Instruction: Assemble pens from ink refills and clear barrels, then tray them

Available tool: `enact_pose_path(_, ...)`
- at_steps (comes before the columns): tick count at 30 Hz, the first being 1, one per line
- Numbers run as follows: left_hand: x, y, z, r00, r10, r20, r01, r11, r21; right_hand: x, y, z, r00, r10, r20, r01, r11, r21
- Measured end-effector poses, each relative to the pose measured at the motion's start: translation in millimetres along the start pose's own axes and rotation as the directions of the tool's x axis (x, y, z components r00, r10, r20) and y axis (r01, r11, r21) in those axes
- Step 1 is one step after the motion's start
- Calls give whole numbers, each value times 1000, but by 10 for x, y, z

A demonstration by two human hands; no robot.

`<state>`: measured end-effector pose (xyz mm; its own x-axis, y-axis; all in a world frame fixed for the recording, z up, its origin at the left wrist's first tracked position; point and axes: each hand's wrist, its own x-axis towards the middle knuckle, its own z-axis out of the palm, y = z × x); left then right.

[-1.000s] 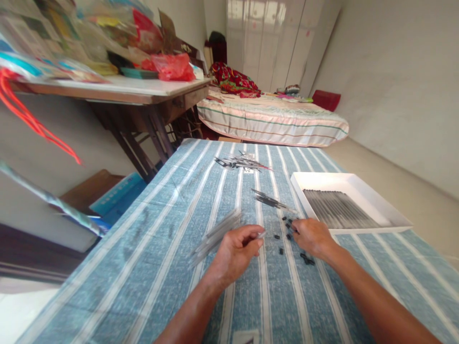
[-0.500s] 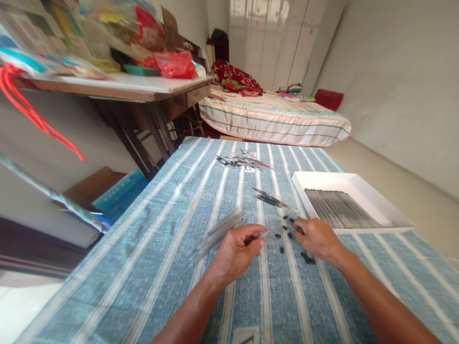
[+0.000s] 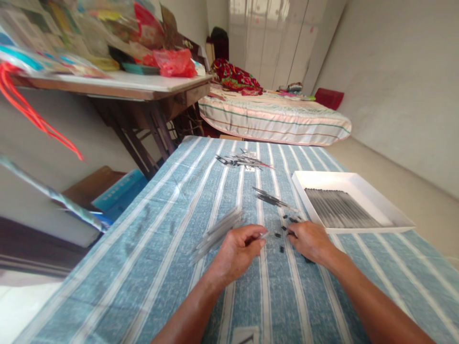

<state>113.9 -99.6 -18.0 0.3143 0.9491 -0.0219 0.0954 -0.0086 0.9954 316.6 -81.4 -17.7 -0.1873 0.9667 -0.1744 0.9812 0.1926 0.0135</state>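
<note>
Small black pieces (image 3: 281, 249): scattered left of white tray (image 3: 333, 179), mostly between left hand (image 3: 234, 248) and right hand (image 3: 311, 239), some at right fingertips. Left hand: farther left of tray, thumb and index finger pinched on slender clear piece (image 3: 264, 235). Right hand: just beside tray's near left corner, fingers curled downward; grip on piece cannot be told. Grey tubes (image 3: 218, 234): left of tray, beside left hand. Dark sticks (image 3: 339, 208): row inside tray. Thin rods (image 3: 272, 198): near tray's left wall. Loose pile (image 3: 244, 162): beyond tray, leftward.

left hand (image 3: 236, 249) pinching, right hand (image 3: 310, 239) curled downward (near, but apart)
</note>
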Motion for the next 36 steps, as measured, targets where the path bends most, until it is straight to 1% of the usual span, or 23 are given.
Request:
enact_pose_path(2,-1,-9,1,1000,-5,-6,5,1000,-9,3,3,30,999,-3,-33,5,999,46)
enact_pose_path(3,-1,-14,2,1000,-9,-8,9,1000,-15,0,10,46,998,-10,-63,17,994,110)
enact_pose_path(4,-2,-20,3,1000,-11,-8,11,1000,-18,-5,17,62,995,-21,-95,41,978,207)
enact_pose_path(5,-3,-25,4,1000,-11,-6,11,1000,-18,-12,22,78,992,-35,-124,75,940,332)
enact_pose_path(6,-5,-30,4,1000,-9,-4,9,1000,-16,-21,23,94,988,-48,-146,113,873,474)
enact_pose_path(7,-6,-34,4,1000,-5,0,5,1000,-11,-30,19,109,985,-61,-161,148,776,612)
enact_pose_path(9,-10,-36,2,1000,7,13,-7,1000,-3,-47,-6,134,982,-78,-174,188,540,820)
enact_pose_path(10,-11,-36,1,1000,13,19,-13,1000,-3,-55,-24,142,981,-81,-177,194,433,880)
enact_pose_path(11,-13,-34,-1,1000,17,22,-17,1000,-3,-62,-43,146,980,-84,-179,198,345,917)
enact_pose_path(12,-14,-32,-2,1000,21,23,-21,1000,-4,-69,-63,147,979,-88,-184,201,280,939)
enact_pose_path(14,-18,-29,-4,999,26,24,-26,1000,-2,-80,-96,139,976,-87,-200,214,205,955)
enact_pose_path(17,-25,-31,-4,999,32,43,-32,999,-2,-91,-124,108,968,-66,-241,249,175,953)
enact_pose_path(21,-34,-34,-2,996,25,81,-24,1000,-3,-96,-137,63,960,-50,-275,280,180,943)
enact_pose_path(25,-36,-11,-9,994,37,98,-39,999,11,-95,-144,32,958,-76,-278,288,194,938)
enact_pose_path(30,-51,49,-15,990,60,124,-66,997,41,-91,-137,2,948,-149,-281,311,243,919)
enact_pose_path(36,-67,115,-28,983,84,165,-103,988,112,-102,-136,-98,916,-265,-301,383,356,852)
